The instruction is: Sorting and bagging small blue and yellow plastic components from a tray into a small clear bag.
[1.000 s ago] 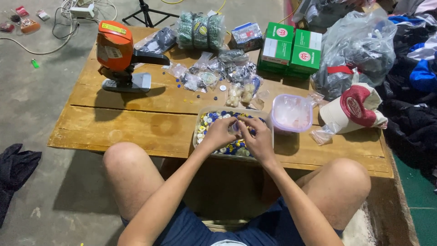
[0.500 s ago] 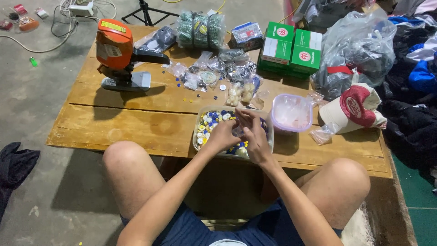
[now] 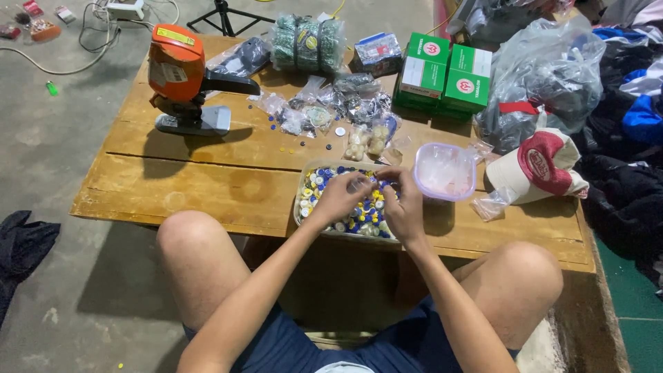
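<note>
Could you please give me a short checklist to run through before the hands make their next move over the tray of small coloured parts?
1. Both hands over the tray: left hand and right hand meet above it: ok.
2. Tray of small coloured parts lies fully on the wooden table: ok.
3. Piece pinched between the fingertips: too small to identify: cannot tell.
4. Clear plastic container beside the tray, upright and open: ok.
5. Orange machine stands apart from the hands: ok.
</note>
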